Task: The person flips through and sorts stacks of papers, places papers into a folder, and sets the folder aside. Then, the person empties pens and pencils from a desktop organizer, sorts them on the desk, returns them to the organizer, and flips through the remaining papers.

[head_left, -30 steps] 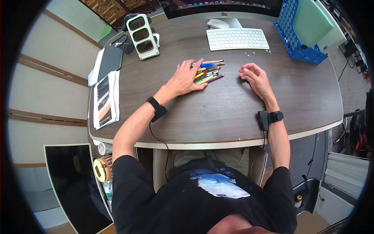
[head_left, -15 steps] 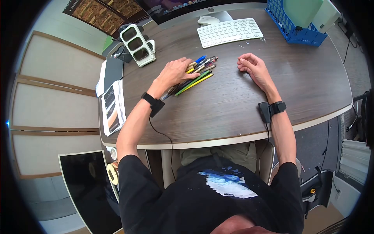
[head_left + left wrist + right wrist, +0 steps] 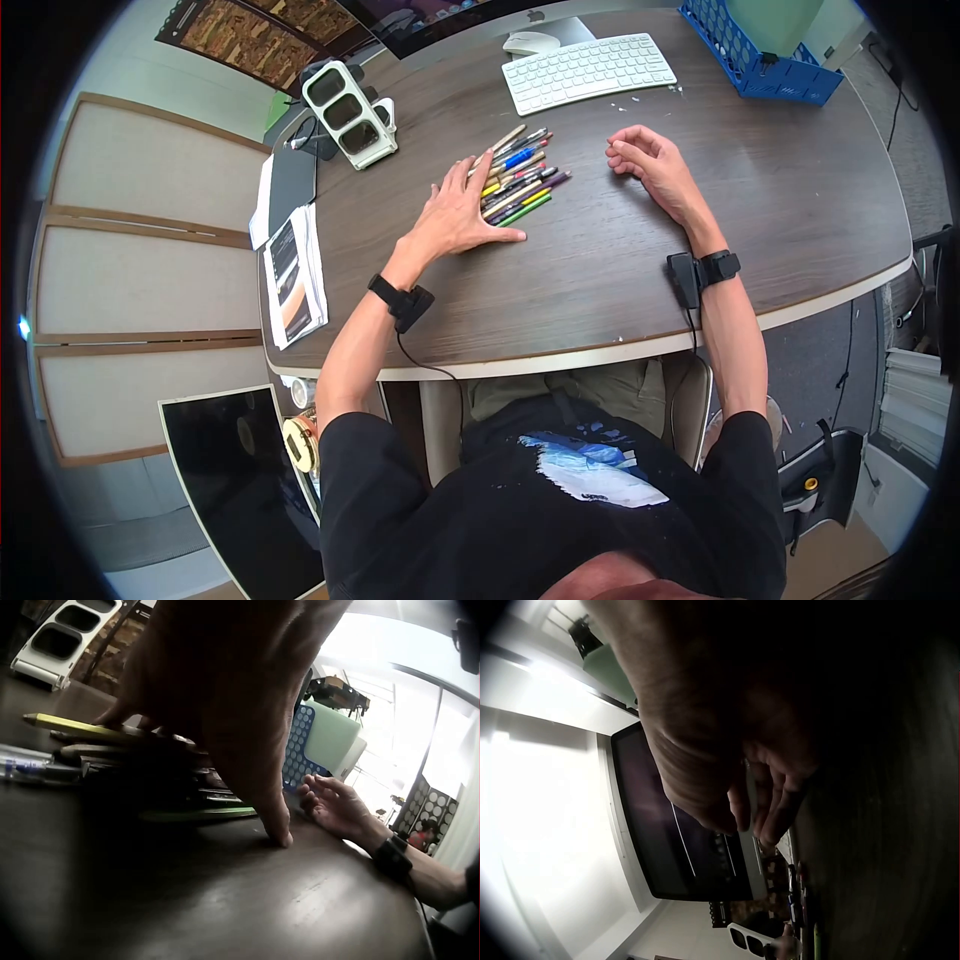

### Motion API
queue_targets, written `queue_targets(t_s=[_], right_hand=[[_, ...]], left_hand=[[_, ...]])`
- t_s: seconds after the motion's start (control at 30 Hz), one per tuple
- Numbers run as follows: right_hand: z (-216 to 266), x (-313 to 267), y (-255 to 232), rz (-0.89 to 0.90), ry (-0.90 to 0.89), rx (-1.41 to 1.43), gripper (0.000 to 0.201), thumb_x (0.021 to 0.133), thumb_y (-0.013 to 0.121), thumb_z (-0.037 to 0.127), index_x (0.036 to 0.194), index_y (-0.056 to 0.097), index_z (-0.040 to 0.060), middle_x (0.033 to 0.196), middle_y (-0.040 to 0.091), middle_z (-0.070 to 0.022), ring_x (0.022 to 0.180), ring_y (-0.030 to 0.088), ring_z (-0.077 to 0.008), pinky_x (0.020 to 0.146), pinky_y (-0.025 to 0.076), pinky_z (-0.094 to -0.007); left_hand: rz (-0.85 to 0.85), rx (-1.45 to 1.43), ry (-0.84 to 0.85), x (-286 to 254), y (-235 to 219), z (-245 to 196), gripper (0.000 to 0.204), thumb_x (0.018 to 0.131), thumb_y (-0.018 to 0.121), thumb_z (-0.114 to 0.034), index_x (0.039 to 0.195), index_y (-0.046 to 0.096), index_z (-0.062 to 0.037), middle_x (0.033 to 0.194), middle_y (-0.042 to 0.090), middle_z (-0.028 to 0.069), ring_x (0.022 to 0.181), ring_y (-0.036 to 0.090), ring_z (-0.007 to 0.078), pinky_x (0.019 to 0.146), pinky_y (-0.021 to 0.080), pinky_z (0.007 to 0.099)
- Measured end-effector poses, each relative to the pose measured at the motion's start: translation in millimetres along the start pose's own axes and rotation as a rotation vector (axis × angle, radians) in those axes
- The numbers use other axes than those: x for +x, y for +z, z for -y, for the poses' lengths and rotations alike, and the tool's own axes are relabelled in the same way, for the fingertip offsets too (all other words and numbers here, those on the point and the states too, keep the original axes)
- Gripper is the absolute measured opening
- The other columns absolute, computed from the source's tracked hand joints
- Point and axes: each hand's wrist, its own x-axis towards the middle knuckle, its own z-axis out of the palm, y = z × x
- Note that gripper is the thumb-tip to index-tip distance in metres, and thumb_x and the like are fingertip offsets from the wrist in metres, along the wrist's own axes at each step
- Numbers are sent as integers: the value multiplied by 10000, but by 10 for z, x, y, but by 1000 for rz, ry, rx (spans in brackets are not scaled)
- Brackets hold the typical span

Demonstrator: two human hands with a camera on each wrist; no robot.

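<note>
A loose pile of pens and pencils [image 3: 520, 185] lies on the desk, with green, yellow, purple and blue barrels among them. Over its left side, my left hand [image 3: 455, 213] is spread, fingers on the far ends and thumb stretched out along the near side. In the left wrist view, a yellow pencil [image 3: 82, 727] and a clear pen [image 3: 37, 771] stick out beyond the hand's shadow. To the right of the pile my right hand [image 3: 655, 172] rests on its side, fingers loosely curled; nothing shows between them in the right wrist view.
Behind the pile are a white keyboard [image 3: 590, 75], a mouse [image 3: 532, 43] and a monitor. A blue file basket [image 3: 775, 75] stands back right. At left are a white three-window holder [image 3: 350, 115] and papers [image 3: 296, 285]. Small white scraps lie near the keyboard.
The pens were turned diagonally under my left hand half a second ago; now they lie farther right and the hand is spread wider. My right hand has stayed in place. The head view has shifted.
</note>
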Motion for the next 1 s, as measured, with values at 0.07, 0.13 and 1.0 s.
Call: queue_targets(t_s=[0.07,0.13,1.0], right_hand=[[1,-7,4,-2,3,0,294,1051,739,246,1217,702,6,1112,723,-95,1019,695,-155,939,572,-292],[20,-23,13,-5,5,-3,302,1046,748,249,1217,703,5,1110,723,-94,1018,694,-156,940,572,-292],[21,-529,995,229,-370,-1303,1144,725,934,631,1628,453,118,1632,495,-170,1557,404,-427,1291,362,-553]], left_hand=[[-46,-23,32,-5,59,31,1276,854,718,-833,1751,191,-95,1645,366,310,1542,378,495,1270,368,605],[-89,7,48,-15,139,18,1202,897,687,-810,1748,208,-109,1637,370,306,1537,382,494,1261,368,626],[-227,-331,-70,-730,572,206,1340,763,850,-772,1767,160,-215,1776,139,312,1622,62,616,1305,102,743]])
